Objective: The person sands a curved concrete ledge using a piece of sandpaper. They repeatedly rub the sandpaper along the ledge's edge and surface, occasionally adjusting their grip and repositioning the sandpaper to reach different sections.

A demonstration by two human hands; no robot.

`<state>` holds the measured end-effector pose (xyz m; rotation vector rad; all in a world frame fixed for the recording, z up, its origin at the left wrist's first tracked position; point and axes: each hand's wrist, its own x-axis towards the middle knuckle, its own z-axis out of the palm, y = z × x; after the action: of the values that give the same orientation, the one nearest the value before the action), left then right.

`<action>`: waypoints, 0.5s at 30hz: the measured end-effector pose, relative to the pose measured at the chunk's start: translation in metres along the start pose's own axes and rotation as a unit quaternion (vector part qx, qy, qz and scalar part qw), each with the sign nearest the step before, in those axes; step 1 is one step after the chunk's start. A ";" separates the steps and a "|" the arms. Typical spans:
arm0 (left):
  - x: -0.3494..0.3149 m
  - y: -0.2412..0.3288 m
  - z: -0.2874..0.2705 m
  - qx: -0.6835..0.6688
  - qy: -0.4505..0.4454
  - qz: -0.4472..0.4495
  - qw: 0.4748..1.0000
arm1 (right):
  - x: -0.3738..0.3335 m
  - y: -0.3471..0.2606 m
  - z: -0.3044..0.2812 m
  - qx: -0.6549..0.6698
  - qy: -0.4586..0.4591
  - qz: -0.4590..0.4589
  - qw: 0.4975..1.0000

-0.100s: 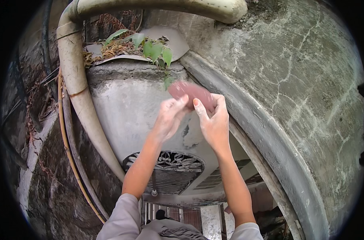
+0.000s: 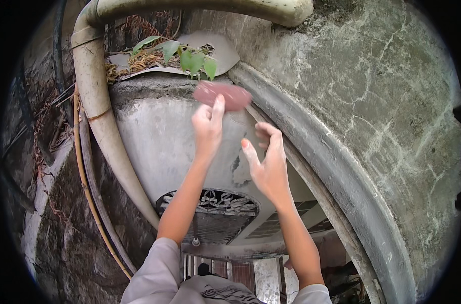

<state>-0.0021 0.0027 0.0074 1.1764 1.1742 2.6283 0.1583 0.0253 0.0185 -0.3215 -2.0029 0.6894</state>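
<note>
Left hand (image 2: 208, 121) grips the blurry reddish pad (image 2: 233, 99) midair, in front of the top edge of the grey wall (image 2: 149, 131); right hand (image 2: 269, 164) is loose, empty. I'd spread that grip wider so it doesn't slip.

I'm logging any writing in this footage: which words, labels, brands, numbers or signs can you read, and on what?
None can be read.
On the pink piece in the left hand: pale streaks, blurred.
On the pipe and wall: no writing visible.
On the shirt: dark pattern, too unclear to tell.
</note>
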 end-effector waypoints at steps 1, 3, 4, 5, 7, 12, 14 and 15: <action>0.011 -0.002 0.004 0.093 0.040 0.049 0.994 | -0.010 0.001 -0.007 -0.012 -0.028 -0.002 1.000; 0.038 -0.009 0.017 0.223 0.083 0.171 0.956 | -0.026 0.004 -0.019 -0.030 -0.082 -0.022 0.996; 0.052 -0.011 0.026 0.260 0.084 0.244 0.931 | -0.034 0.005 -0.026 -0.033 -0.113 -0.021 0.993; 0.059 -0.014 0.032 0.298 0.084 0.314 0.898 | -0.043 0.005 -0.034 -0.034 -0.143 -0.018 0.989; 0.060 -0.017 0.046 0.208 0.054 0.208 0.954 | -0.059 0.008 -0.046 -0.041 -0.185 -0.027 0.982; 0.043 -0.007 0.052 0.265 -0.063 0.173 0.947 | -0.091 0.023 -0.066 -0.047 -0.253 0.009 0.966; 0.041 -0.002 0.050 0.339 -0.076 0.109 0.931 | -0.104 0.031 -0.069 -0.049 -0.280 0.028 0.958; 0.045 -0.001 0.051 0.356 -0.074 0.098 0.926 | -0.108 0.035 -0.071 -0.054 -0.292 0.034 0.954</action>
<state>-0.0011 0.0495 0.0573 1.6168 2.1722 2.2074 0.2723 0.0248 -0.0518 -0.2702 -2.6093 0.7813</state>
